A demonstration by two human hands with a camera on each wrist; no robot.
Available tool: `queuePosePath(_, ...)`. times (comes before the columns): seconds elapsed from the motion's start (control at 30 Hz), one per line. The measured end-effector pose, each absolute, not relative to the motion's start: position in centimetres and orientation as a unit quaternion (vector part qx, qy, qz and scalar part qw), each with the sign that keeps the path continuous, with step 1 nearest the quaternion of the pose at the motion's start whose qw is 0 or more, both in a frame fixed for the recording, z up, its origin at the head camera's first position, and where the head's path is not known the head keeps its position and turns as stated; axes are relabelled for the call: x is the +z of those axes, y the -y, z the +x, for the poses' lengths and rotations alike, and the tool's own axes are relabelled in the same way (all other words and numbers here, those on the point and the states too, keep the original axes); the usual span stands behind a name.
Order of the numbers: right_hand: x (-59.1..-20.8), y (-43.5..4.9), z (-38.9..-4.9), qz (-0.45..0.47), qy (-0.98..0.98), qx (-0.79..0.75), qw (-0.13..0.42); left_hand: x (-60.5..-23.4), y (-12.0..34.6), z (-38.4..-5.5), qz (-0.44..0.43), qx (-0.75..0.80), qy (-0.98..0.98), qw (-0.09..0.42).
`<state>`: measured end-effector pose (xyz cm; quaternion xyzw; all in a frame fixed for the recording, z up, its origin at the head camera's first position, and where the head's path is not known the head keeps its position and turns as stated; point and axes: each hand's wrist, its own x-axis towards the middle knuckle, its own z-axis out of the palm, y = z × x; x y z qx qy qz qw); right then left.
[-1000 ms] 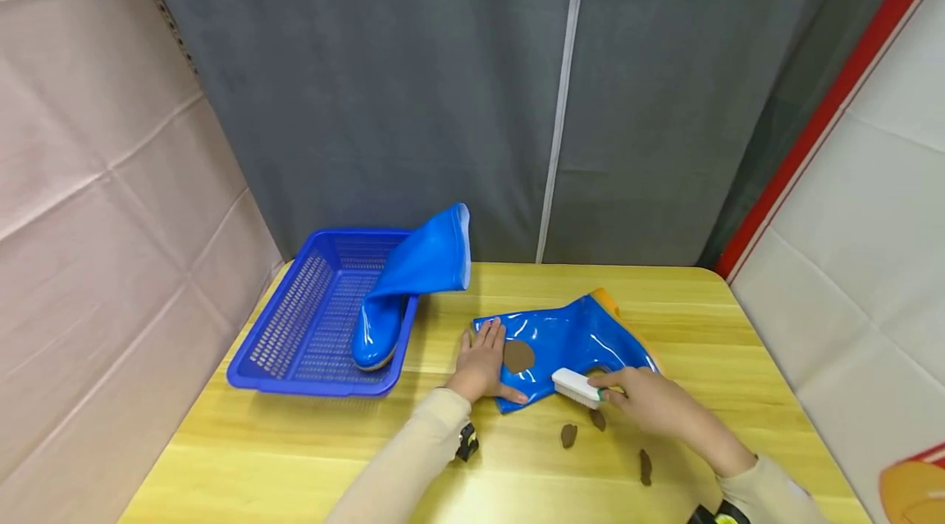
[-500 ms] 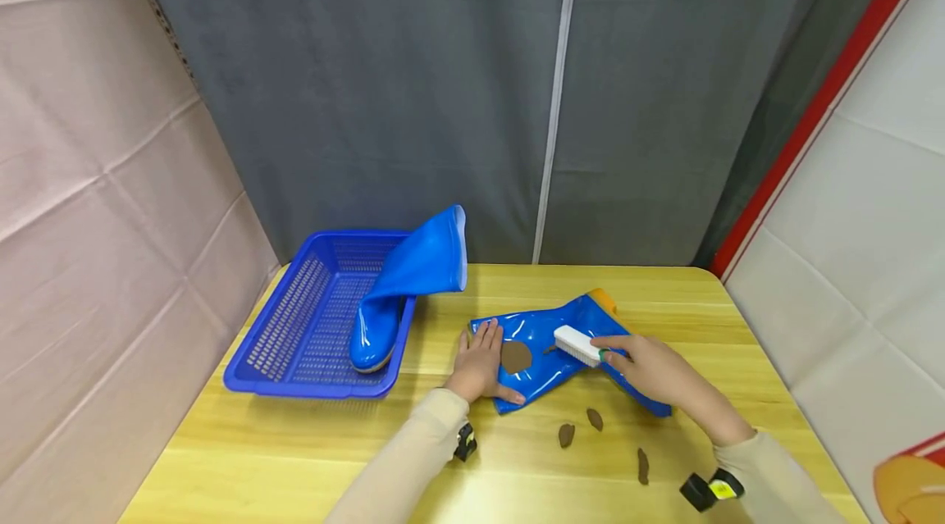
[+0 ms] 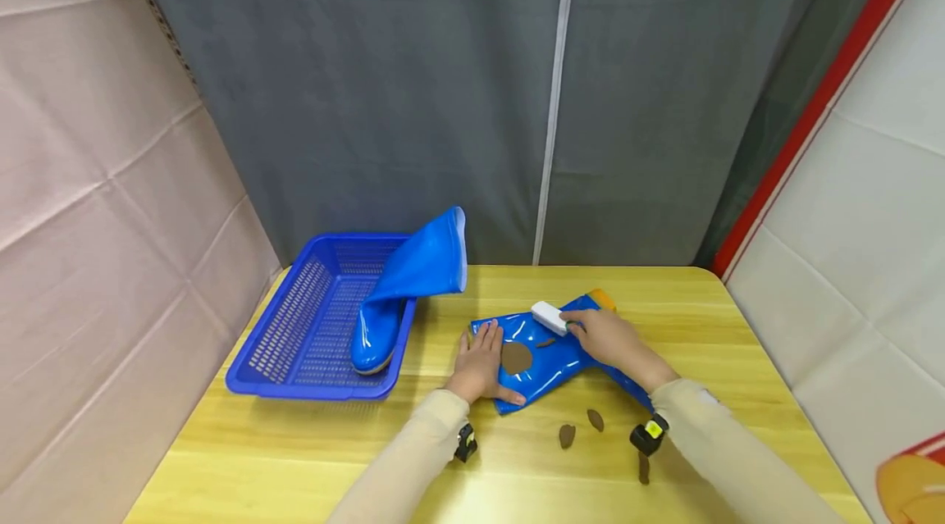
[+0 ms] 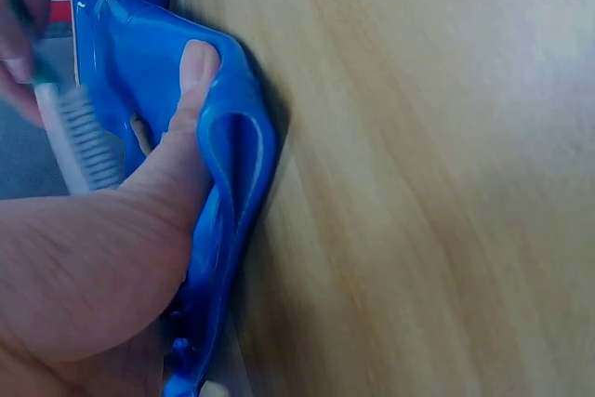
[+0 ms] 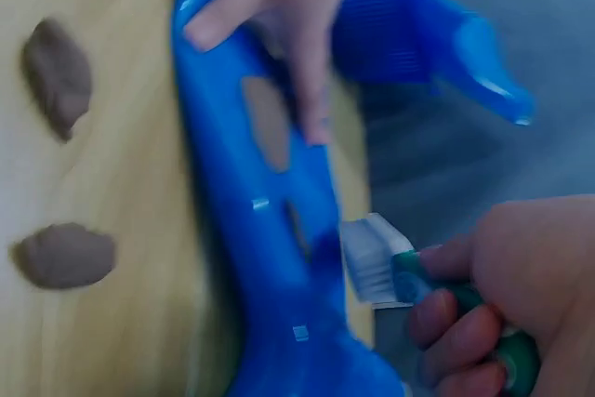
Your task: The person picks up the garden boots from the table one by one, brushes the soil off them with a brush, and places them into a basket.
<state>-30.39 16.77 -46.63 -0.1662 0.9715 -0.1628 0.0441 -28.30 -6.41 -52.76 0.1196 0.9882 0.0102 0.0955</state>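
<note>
A blue rubber boot [image 3: 563, 362] lies on its side on the table, its orange sole [image 3: 602, 299] away from me. My left hand [image 3: 476, 366] presses on the boot's top opening with fingers spread. Beside those fingers, a round brown patch [image 3: 516, 357] and a thin brown strip [image 3: 545, 343] stick to the shaft. My right hand [image 3: 605, 337] grips the green handle of a white scrubbing brush [image 3: 550, 318] at the shaft's far edge. In the right wrist view, curled fingers wrap the green handle [image 5: 516, 360]. Bristles [image 4: 91, 137] show in the left wrist view.
Left of the boot stands a blue plastic basket [image 3: 313, 387]. A second blue boot [image 3: 424, 257] leans in it, its shaft over the right rim. Brown lumps [image 3: 567, 435] lie on the wooden table [image 3: 517, 475] near me. A grey curtain [image 3: 413, 97] hangs behind.
My right hand has carried the brush from the boot's near edge across the shaft to its far edge. The thin brown strip has come into view. My left hand stays in place.
</note>
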Motion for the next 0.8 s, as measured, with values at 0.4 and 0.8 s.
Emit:
queuePosePath(0.4,-44.3,-16.3,-27.6,-0.206,-0.955,-0.155,0.144,-52.8,6.5,-28.1,0.125,0.015,-0.988,0.089)
queuePosePath(0.8,-44.3,-16.7,-24.2,-0.223,-0.938,-0.193,0.182,-53.0,6.7,-28.1,0.127,0.019,-0.988,0.081)
